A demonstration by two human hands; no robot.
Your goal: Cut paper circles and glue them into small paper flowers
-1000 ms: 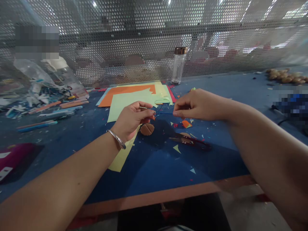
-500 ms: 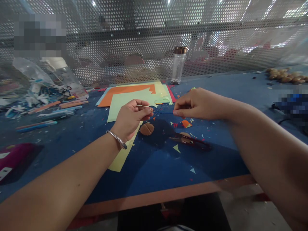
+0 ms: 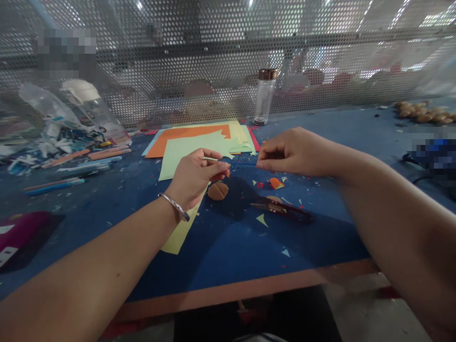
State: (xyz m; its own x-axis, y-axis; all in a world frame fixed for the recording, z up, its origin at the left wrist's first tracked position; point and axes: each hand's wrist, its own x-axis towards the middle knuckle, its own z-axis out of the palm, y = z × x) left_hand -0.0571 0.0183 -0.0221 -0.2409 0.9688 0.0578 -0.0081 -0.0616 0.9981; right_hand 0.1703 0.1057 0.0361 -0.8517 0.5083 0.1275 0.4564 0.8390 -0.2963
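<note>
A thin blue strand stretches between my two hands above the table. My left hand, with a silver bangle at the wrist, is closed in a pinch at its left end; a tiny pale bit shows at the fingertips. At the other end, my right hand pinches the strand between thumb and forefinger. Just below lies a round brown piece with a groove across it. Dark-handled snips lie partly over a second brown piece. Near them is a small orange scrap.
Sheets of coloured paper lie behind my left hand. A clear bottle stands by the perforated metal screen. Left are coloured sticks, a white-lidded bottle and a purple object. Paper scraps dot the table.
My left hand has shifted very slightly to the right, and my right hand has risen a touch. The strand is still between them.
</note>
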